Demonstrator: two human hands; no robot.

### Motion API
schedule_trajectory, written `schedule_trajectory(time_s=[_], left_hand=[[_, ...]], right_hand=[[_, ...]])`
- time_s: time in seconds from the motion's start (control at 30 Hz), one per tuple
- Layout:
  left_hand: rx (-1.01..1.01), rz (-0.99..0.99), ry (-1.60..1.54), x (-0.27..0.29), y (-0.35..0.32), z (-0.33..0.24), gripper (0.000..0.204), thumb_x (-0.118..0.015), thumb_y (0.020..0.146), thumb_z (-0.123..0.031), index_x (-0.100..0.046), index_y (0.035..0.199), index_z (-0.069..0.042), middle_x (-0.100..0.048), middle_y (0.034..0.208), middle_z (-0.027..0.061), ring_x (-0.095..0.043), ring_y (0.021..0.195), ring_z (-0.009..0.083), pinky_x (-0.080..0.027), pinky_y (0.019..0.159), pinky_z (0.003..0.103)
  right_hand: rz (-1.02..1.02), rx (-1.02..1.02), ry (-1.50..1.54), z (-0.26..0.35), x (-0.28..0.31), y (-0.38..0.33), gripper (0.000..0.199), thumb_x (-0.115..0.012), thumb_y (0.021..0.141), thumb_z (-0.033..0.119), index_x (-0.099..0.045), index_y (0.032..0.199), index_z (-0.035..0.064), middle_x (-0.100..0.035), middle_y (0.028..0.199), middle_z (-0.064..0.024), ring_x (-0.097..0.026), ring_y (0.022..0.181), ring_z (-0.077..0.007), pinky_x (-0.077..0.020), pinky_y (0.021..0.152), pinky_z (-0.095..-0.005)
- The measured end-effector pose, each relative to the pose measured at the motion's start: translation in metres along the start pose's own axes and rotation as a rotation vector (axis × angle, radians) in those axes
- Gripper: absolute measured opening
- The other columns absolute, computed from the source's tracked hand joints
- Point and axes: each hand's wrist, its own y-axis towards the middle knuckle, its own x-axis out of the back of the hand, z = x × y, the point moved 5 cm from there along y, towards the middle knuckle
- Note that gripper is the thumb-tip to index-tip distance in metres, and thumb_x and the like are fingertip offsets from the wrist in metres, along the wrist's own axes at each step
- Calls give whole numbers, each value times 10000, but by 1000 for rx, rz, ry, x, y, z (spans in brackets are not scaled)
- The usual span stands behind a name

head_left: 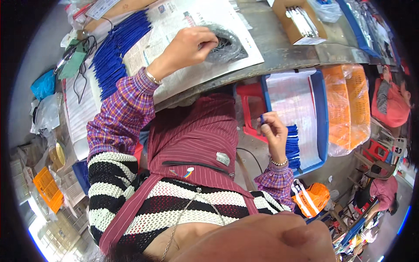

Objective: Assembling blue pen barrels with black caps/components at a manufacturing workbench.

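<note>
Left hand [192,46], fingers curled, pinches into a tangled heap of small springs [224,43] on newspaper [174,26] at the far surface [279,48]. Right hand [273,131] pinches one blue pen barrel [262,118] beside a blue tray [321,109] holding one bundle of barrels [293,146], too many to count. Good practice would be drawing one spring free.

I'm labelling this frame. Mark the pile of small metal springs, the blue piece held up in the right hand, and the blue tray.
pile of small metal springs [227,43], head view, pile's middle
blue piece [262,118], head view, its top end
blue tray [322,109], head view, right rim
</note>
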Motion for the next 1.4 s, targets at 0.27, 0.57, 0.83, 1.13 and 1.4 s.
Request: schedule_trajectory(time_s=[0.27, 0.57, 0.83, 1.13, 1.4], left_hand=[[31, -13, -62, 5, 1, -4, 113, -633, 806, -18, -704, 894, -19, -657, 749, 108, -610, 593, 205, -473, 550, 294], [146, 62, -103, 1, 2, -8, 151, -624, 773, -4, -707, 891, -47, -667, 765, 122, -627, 633, 233, -479, 576, 304], [131, 23, -230, 2, 7, -17, 104, -628, 797, 24, -686, 873, -16, -658, 764, 102, -580, 580, 164, -447, 547, 264], [108, 94, -221, 1, 8, -21, 167, -620, 789, 44, -704, 920, -19, -600, 670, 93, -550, 569, 129, -413, 542, 255], [155, 153, -233, 3, 0, -13, 194, -625, 792, 54, -709, 952, -17, -656, 731, 74, -574, 616, 95, -429, 570, 234]], right_hand=[[-75, 609, -570, 71, -50, 7, 227, -668, 707, -4, -694, 928, 44, -606, 839, -112, -608, 673, -232, -490, 582, -303], [16, 529, -22, 83, -71, 20, 127, -611, 854, 47, -621, 947, -39, -579, 896, -135, -584, 675, -157, -474, 576, -259], [72, 277, 181, 66, -75, 18, 162, -587, 916, 94, -589, 972, -58, -550, 961, -115, -556, 638, -105, -456, 558, -223], [-29, 401, 71, 63, -73, 20, 127, -607, 821, 2, -622, 945, -23, -572, 844, -57, -542, 672, -117, -416, 568, -255], [10, 111, 207, 41, -76, 26, 116, -594, 881, 38, -618, 978, -21, -568, 877, -49, -571, 717, -96, -454, 622, -222]])
